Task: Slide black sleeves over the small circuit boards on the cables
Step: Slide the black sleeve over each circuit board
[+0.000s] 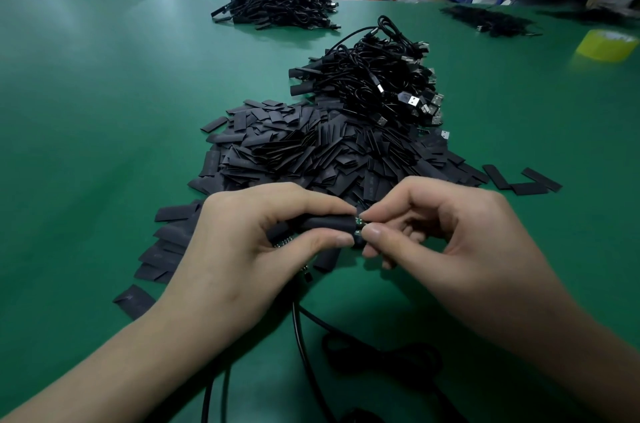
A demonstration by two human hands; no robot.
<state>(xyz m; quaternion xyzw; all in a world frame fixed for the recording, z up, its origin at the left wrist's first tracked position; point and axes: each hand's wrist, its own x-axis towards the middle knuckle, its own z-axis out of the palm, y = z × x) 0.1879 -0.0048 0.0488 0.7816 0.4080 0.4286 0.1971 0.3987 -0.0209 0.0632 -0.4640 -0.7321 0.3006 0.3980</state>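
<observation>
Poking from sleeve in left grip, board at right fingertips

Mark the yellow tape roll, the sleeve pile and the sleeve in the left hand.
yellow tape roll [602,50]: head view, its side wall.
sleeve pile [311,149]: head view, middle of the heap.
held sleeve [329,223]: head view, its bare middle.

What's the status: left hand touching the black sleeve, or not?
Touching. The head view shows the left hand pinching the black sleeve between thumb and forefinger, no gap; the right hand pinches the circuit board sticking out of it.
</observation>
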